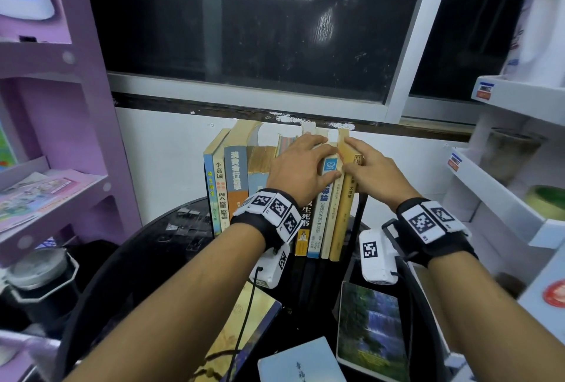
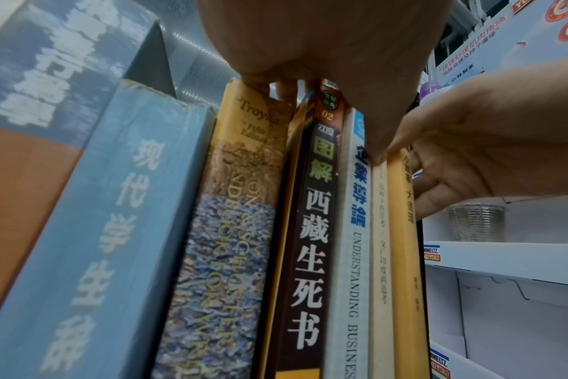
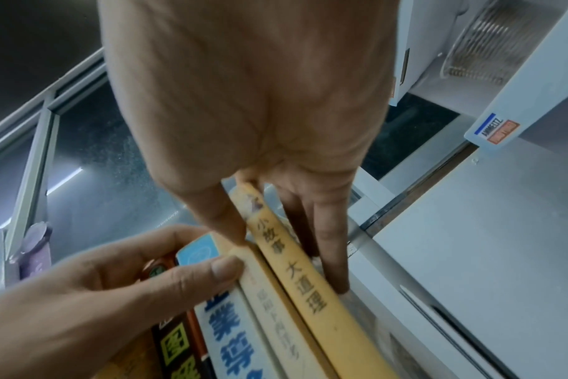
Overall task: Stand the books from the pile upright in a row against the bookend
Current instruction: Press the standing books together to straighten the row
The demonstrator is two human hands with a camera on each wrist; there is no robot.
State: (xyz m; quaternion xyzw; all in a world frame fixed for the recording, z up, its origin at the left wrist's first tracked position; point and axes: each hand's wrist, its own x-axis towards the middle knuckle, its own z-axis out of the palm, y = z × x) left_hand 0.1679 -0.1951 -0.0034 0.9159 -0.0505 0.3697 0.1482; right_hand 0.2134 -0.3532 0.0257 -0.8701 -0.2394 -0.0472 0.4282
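I've got both hands up on the row of upright books [image 1: 275,186] at the back of the round black table [image 1: 146,262], spines facing me. My right hand [image 1: 371,172] has the tan-yellow paperback w/ black characters on its spine [image 1: 345,204], last book on the right end: thumb on the left face near the top, fingers [image 3: 328,246] laid down the right face, so it's pinched between them. It stands upright, touching the thin cream-spined book [image 1: 331,213] beside it. My left hand [image 1: 301,169] lies spread over the tops of the middle books, fingers only slightly bent, thumb [image 3: 211,271] pressing the cream spine just below the white book w/ blue lettering and a light-blue square logo [image 1: 324,198]; not curled round anything. Left of that: dark brown spine w/ white and green characters [image 2: 312,230], then a mottled blue-yellow one [image 2: 231,230]. A thin black upright [image 1: 360,213] shows just right of the yellow paperback; can't tell if they touch. Nearer me, flat on the table: waterfall-cover book [image 1: 371,326], pale blue book [image 1: 301,361], yellowish book [image 1: 244,320]. Purple shelf unit [image 1: 76,82] to the left, white rack [image 1: 504,192] to the right.
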